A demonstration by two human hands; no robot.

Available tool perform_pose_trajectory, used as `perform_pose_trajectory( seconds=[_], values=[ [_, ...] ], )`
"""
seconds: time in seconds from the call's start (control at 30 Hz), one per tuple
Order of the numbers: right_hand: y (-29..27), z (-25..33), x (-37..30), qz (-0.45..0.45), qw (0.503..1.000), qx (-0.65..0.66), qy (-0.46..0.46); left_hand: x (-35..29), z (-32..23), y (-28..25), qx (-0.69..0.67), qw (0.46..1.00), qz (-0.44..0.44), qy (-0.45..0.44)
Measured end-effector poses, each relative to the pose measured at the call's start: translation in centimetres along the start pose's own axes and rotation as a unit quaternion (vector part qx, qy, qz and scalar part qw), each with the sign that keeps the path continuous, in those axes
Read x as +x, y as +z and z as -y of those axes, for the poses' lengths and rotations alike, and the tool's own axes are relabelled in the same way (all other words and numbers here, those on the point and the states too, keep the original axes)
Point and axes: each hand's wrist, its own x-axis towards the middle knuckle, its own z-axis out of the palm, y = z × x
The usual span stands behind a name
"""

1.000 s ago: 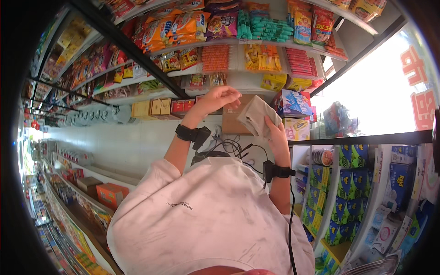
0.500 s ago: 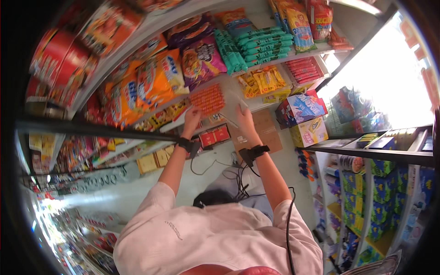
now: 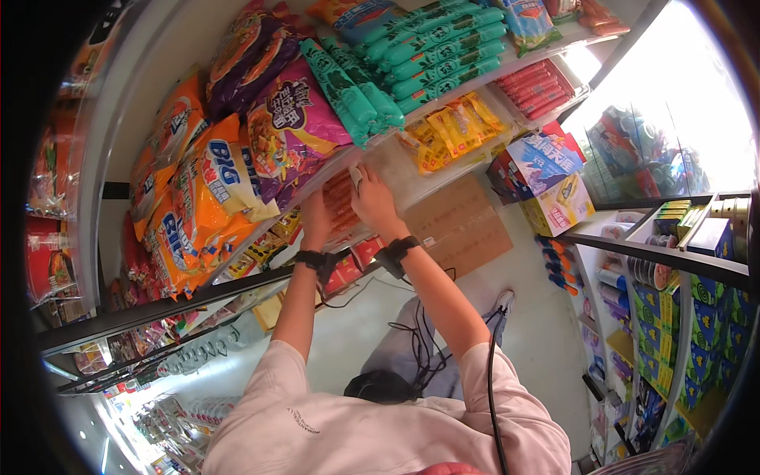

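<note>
Both arms stretch forward from the body, elbows slightly bent, toward the lower snack shelf. The right hand (image 3: 375, 204) reaches over the red snack sticks (image 3: 340, 199), its fingers curled against a pale cloth (image 3: 355, 176) at their tips. The left hand (image 3: 316, 221) is at the sticks' left side, fingers pointing forward; its grip cannot be told.
</note>
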Motion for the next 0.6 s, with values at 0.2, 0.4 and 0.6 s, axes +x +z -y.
perform_pose_trajectory(
  seconds=[0.2, 0.4, 0.6],
  values=[
    [-7.4, 2.0, 0.7, 0.088, 0.934, 0.297, 0.179, -0.2, -1.7, -2.7, -0.005, 0.997, 0.074, -0.007],
    [-17.6, 5.5, -5.0, -0.018, 0.869, 0.48, 0.12, -4.3, -12.9, -9.7, -0.105, 0.99, 0.076, 0.052],
    [-29.4, 11.6, -9.7, 0.008, 0.723, 0.685, 0.089, -9.2, -26.8, -13.3, -0.337, 0.925, 0.149, -0.089]
  ],
)
